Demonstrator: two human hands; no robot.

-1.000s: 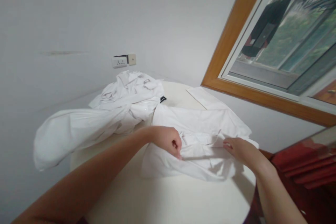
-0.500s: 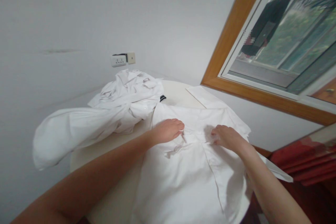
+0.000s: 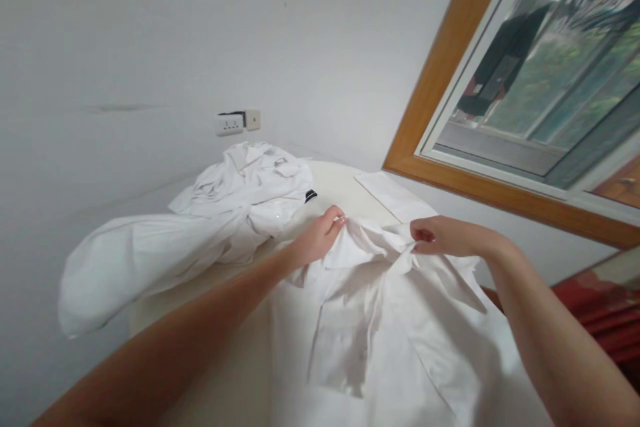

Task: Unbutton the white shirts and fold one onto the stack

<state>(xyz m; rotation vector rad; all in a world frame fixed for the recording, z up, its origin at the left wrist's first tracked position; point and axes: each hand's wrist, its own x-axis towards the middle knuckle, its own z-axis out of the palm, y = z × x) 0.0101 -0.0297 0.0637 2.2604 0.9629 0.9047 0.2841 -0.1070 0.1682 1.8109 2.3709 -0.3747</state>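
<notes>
A white garment [image 3: 400, 340] with a patch like a pocket is spread over the round table and hangs toward me. My left hand [image 3: 320, 235] pinches its upper edge on the left, thumb against fingers. On the right, my right hand [image 3: 440, 235] has its fingers curled closed on the same edge. Between the two hands the cloth is lifted and bunched into folds. Left of my left hand lies a crumpled heap of white clothing [image 3: 250, 180], one long sleeve-like part [image 3: 135, 257] reaching out past the table edge.
The cream round table [image 3: 337, 181] stands against the wall. A flat white piece [image 3: 390, 192] lies at its back right, and a small black striped item [image 3: 311, 195] pokes from the heap. Behind are a wall socket [image 3: 230, 124] and a wood-framed window [image 3: 430, 107]. Red fabric [image 3: 595, 313] hangs at right.
Both hands have taken hold of the garment's upper edge and raised it. Cloth that lay fairly flat is now gathered in folds between them.
</notes>
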